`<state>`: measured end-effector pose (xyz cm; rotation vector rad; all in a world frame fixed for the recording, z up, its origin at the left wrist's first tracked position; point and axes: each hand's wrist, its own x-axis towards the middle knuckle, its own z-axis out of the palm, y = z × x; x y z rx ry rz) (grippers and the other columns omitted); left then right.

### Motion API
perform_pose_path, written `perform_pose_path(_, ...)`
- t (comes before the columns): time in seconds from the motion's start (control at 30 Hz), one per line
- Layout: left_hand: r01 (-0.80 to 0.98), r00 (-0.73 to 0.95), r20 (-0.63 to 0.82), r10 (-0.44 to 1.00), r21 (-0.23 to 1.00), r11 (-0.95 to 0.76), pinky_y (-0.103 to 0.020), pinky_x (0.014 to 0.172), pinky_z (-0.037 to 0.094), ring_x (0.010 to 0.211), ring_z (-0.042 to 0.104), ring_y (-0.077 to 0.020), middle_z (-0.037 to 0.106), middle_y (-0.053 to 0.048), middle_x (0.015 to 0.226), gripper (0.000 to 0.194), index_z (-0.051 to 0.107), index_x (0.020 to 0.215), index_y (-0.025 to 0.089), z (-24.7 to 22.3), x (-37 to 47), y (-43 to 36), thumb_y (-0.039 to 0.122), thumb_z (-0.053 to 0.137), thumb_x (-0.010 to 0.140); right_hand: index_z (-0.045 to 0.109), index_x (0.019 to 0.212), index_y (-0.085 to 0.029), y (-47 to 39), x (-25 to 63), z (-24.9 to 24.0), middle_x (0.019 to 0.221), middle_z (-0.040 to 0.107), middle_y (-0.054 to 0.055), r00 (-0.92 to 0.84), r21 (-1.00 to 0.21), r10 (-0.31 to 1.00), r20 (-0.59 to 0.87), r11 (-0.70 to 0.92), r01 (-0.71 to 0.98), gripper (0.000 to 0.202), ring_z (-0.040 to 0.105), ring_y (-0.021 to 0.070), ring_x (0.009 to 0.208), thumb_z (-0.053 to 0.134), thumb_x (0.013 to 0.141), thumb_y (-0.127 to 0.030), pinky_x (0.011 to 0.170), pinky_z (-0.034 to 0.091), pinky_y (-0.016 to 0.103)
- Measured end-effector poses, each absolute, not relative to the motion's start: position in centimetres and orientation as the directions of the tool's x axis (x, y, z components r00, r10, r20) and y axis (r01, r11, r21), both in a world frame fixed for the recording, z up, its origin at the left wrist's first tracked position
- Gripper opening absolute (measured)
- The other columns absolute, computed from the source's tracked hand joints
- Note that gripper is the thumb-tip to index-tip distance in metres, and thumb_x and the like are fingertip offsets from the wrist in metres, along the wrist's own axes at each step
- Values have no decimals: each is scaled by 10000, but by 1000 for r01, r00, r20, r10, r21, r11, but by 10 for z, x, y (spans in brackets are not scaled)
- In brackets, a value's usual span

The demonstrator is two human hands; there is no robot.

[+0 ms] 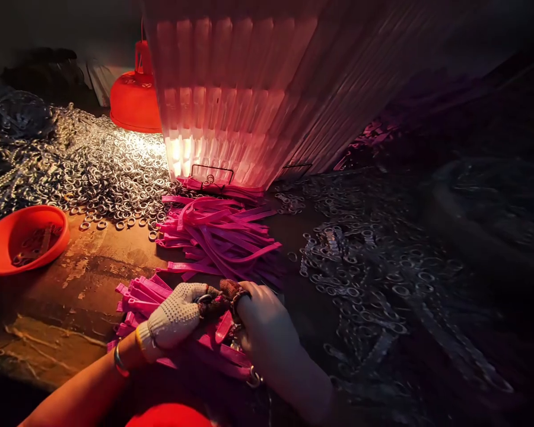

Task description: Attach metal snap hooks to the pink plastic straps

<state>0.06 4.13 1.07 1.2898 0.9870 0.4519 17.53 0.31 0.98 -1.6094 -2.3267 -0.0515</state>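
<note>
My left hand [173, 314], in a whitish dotted knit glove with dark fingertips, is closed in a pinch. A small metal ring [203, 298] shows at its fingertips. Touching or almost touching it, my right hand [264, 323] has brown covers on its fingers, which are curled closed. A pink strap [225, 327] rises to the right fingers and seems gripped there; the exact hold is hidden. Beneath both hands lie several more pink straps [145, 293], one with a metal ring [254, 377] near its end.
Behind the hands lies a pile of pink straps [222, 231]. A heap of metal rings [102, 166] glows under a red lamp [136, 101], beside a corrugated panel [231, 89]. An orange bowl [56, 246] stands left. Dim ringed strips [365, 284] cover the right side. A red rounded thing [169, 416] shows below.
</note>
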Motion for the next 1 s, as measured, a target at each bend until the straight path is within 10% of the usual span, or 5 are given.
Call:
perform_pose_path(0.27,227,534,-348,770,937,266,-193,490,309,545,411,-84,542,7,632,370,604,753,133,7,0,38,479,595,882,629,901,-155,18,178,35,782,710,98,-314,-113,900,-301,293,949,230,647,219,715,511,733,-51,582,318,319)
perform_pose_path(0.73,581,710,-376,595,791,-193,-182,547,370,595,551,-124,686,-8,662,186,761,767,168,86,-52,69,294,640,832,628,852,-156,-11,181,55,655,674,83,-466,-153,875,-133,447,882,105,563,189,557,575,771,-196,525,182,330)
perform_pose_path(1.0,479,470,-563,680,810,340,-170,388,297,415,425,-79,621,-18,570,363,736,912,127,60,-66,65,461,707,773,703,841,-176,-43,225,49,968,716,104,-338,-230,903,-265,281,932,90,630,231,882,655,810,-245,719,387,311)
